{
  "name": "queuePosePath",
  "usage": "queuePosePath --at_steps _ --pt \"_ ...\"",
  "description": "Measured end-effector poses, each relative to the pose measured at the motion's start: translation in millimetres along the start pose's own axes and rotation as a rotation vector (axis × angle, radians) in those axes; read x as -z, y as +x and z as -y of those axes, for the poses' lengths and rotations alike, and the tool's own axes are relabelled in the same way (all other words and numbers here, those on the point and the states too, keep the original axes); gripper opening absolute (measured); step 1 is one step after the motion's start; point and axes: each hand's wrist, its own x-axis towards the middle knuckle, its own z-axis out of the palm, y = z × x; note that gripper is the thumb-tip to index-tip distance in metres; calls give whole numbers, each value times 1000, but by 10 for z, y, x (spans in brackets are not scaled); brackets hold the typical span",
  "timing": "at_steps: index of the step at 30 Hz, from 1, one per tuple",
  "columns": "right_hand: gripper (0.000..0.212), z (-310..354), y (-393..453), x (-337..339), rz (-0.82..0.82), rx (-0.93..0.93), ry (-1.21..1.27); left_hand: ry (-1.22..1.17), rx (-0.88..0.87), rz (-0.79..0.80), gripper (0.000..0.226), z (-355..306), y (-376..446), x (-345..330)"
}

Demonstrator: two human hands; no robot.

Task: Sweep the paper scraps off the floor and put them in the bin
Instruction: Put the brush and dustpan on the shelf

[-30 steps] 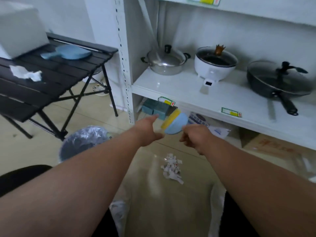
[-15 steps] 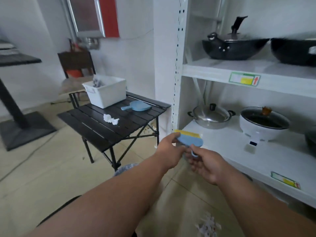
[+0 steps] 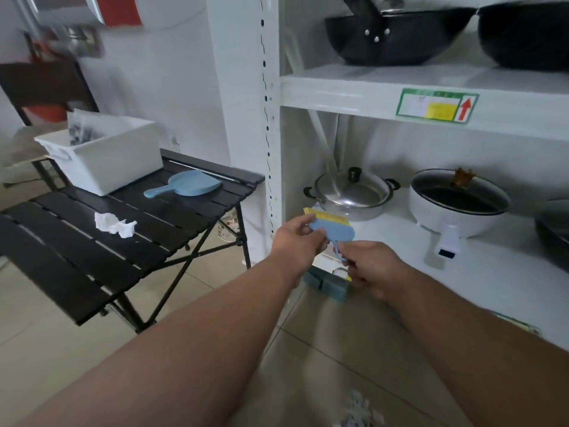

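Observation:
A small blue hand brush [image 3: 335,231] with yellow bristles is held in front of the white shelf. My left hand [image 3: 295,238] grips its blue head from the left. My right hand [image 3: 368,266] pinches its thin handle from below. A blue dustpan [image 3: 187,184] lies on the black slatted table [image 3: 77,260]. White paper scraps [image 3: 358,409] lie on the floor at the bottom edge, between my forearms. The bin is out of view.
A white tub [image 3: 104,155] and a crumpled tissue [image 3: 115,226] sit on the table. The white shelf unit [image 3: 492,272] on the right holds a steel pot [image 3: 351,192], a white cooker [image 3: 458,204] and black woks [image 3: 397,35] above. A chair stands at the back left.
The view has lifted from the floor toward the shelf and table; the bin has dropped out of sight. Both hands rose with the brush, the right one now on its handle.

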Motion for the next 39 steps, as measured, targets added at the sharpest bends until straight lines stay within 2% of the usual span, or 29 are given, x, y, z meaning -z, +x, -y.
queuePosePath --at_steps 4,5,6,8,9,11,13,14,16,18,20,22,24,26,32,39 --pt "15 -69 512 -3 -183 23 -216 204 86 97 91 243 501 28" --pt "14 -102 641 -17 -212 17 -263 212 123 105 93 330 578 27" --pt "13 -148 762 -32 -238 8 -282 205 151 107 83 406 632 24" --pt "17 -274 977 -53 -271 -40 -190 156 177 106 36 521 705 2" --pt "18 -341 1056 -55 -278 -47 -142 118 197 104 27 579 749 -12" --pt "19 -474 1139 -58 -270 -7 -150 56 219 109 50 715 821 -12" --pt "21 -574 1140 0 -271 87 -415 89 204 105 76 813 837 4" --pt "25 -606 1102 44 -294 134 -571 124 191 88 80 879 845 15" --pt "28 -643 1002 137 -352 222 -744 171 172 48 74 991 832 24" --pt "23 -695 869 213 -373 291 -812 251 143 14 65 1027 709 16" --pt "18 -795 726 278 -284 319 -874 403 99 18 58 1052 534 -3" --pt "15 -960 589 347 -122 287 -980 653 9 93 51 1146 368 -34" --pt "15 -1158 443 408 44 191 -1139 867 -37 178 55 1325 230 -58" --pt "26 -1425 350 477 146 67 -1258 980 -4 270 64 1581 116 -82" --pt "65 -2542 294 695 209 -223 -1214 1068 111 435 71 2504 -126 -110" --pt "92 -3542 326 768 382 -297 -1303 1127 205 550 76 3399 -106 -124"
